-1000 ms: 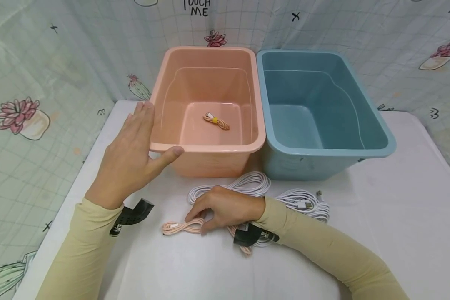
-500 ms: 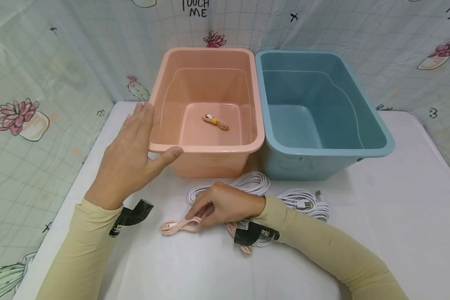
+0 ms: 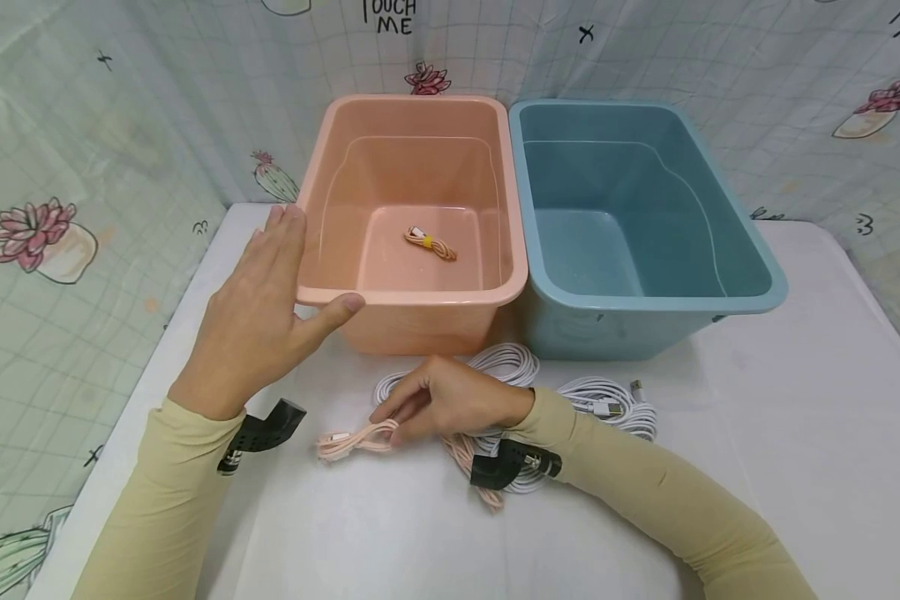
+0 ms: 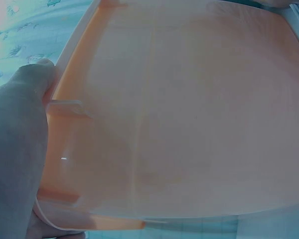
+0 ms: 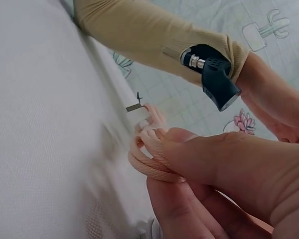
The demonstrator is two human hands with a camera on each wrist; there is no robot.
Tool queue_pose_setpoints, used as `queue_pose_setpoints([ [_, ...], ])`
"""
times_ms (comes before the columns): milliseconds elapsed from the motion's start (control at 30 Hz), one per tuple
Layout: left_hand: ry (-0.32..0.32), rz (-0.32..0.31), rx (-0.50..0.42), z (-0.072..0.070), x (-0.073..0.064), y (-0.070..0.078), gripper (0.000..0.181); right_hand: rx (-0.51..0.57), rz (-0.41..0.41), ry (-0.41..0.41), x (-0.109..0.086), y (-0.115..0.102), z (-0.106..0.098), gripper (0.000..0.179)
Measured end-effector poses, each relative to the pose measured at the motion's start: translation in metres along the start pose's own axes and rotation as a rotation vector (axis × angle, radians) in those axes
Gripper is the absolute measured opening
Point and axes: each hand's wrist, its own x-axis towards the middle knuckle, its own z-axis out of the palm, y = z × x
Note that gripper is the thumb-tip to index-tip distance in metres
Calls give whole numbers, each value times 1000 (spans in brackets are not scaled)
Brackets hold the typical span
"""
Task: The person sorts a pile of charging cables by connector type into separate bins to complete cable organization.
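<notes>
My right hand [image 3: 450, 398] pinches a looped pink cable [image 3: 341, 443] between thumb and fingers, low over the white table. In the right wrist view the cable's coils [image 5: 152, 159] show at my fingertips, with a metal plug [image 5: 134, 107] at the far end. My left hand [image 3: 251, 317] lies along the left side of a pink bin [image 3: 412, 297], fingers straight, thumb across its front rim corner. Inside that bin lies one small pink cable [image 3: 440, 248] with a yellow tie. Another pink cable [image 3: 461, 454] is on the table, partly hidden below my right wrist.
A blue bin [image 3: 652, 304] stands right beside the pink one. Coiled white cables [image 3: 603, 400] lie on the table in front of the bins, partly behind my right hand and forearm. A patterned cloth [image 3: 465, 42] hangs at the back and sides.
The pink cable in my right hand has come up slightly from the table, and the hand has risen a little with it. My left hand stays at the pink bin.
</notes>
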Motion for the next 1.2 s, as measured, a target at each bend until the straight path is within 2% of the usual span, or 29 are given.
queue_pose_setpoints([
  [400,4,0,7,0,1,1,103,133,3,-1,-2,-5,-6,34],
  [767,-1,-9,1,0,1,1,102,159,-39,31,-8,-13,-12,33],
  [1200,-4,-14,-2,0,1,1,103,156,-34,56,-16,-27,-20,31],
])
